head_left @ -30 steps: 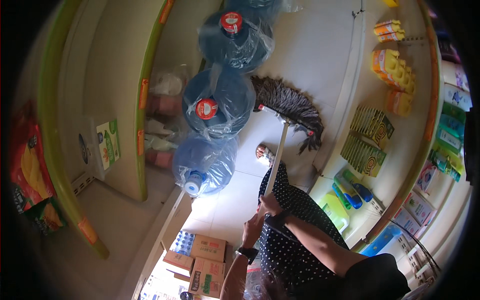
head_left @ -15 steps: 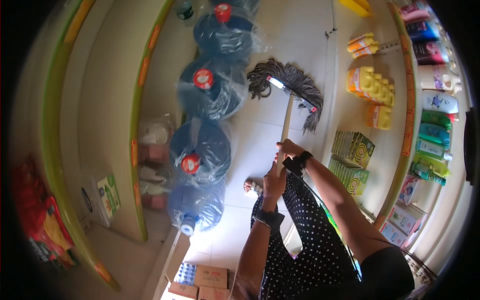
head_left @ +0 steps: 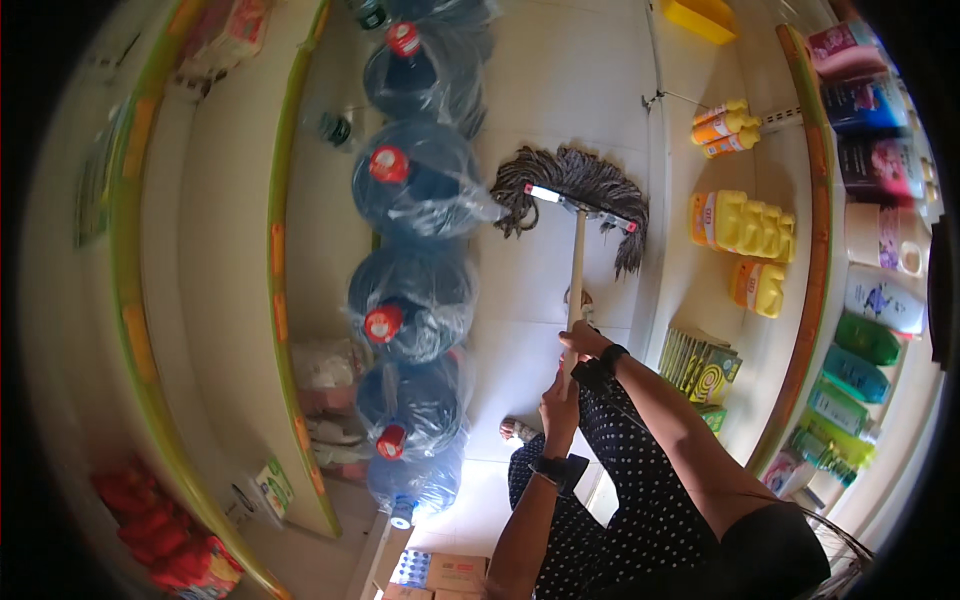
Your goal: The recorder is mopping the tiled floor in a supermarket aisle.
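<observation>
A mop (head_left: 578, 270) with a pale wooden handle reaches away from me down the aisle. Its dark grey string head (head_left: 575, 168) lies fanned out on the tiles, under a bar with red ends. My right hand (head_left: 586, 341) is wrapped round the handle at the farther grip. Closer to my body, my left hand (head_left: 559, 412) also grips the handle, partly hiding its near end. The mop head rests between the large water bottles and the right-hand shelf.
Large blue water bottles (head_left: 412, 300) in clear plastic line the aisle's left side. Along the right, a shelf holds yellow bottles (head_left: 745, 225) and green boxes (head_left: 690, 365). Cardboard boxes (head_left: 455, 573) stand at the lower edge. My sandalled feet (head_left: 516, 430) are on the pale tiled floor (head_left: 525, 75).
The water bottles and shelf goods have shifted down in the picture as I move forward along the aisle. My second foot now shows beside the handle. Both hands keep their grip on the mop.
</observation>
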`<control>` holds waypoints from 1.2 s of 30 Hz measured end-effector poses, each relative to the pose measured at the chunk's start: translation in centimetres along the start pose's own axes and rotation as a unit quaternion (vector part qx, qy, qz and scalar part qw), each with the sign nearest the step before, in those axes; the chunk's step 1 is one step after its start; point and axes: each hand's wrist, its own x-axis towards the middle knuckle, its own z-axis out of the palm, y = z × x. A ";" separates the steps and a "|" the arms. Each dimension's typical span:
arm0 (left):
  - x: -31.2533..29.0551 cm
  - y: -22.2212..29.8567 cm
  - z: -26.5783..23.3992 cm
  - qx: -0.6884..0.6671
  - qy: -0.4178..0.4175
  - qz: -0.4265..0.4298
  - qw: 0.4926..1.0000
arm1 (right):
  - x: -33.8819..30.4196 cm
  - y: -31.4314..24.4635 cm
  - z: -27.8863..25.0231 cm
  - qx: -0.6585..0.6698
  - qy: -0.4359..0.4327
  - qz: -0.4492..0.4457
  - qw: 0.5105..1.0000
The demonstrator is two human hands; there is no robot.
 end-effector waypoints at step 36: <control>29.3 33.9 12.7 -0.008 0.032 0.008 0.999 | 16.9 -7.9 -43.9 0.052 0.082 0.311 0.945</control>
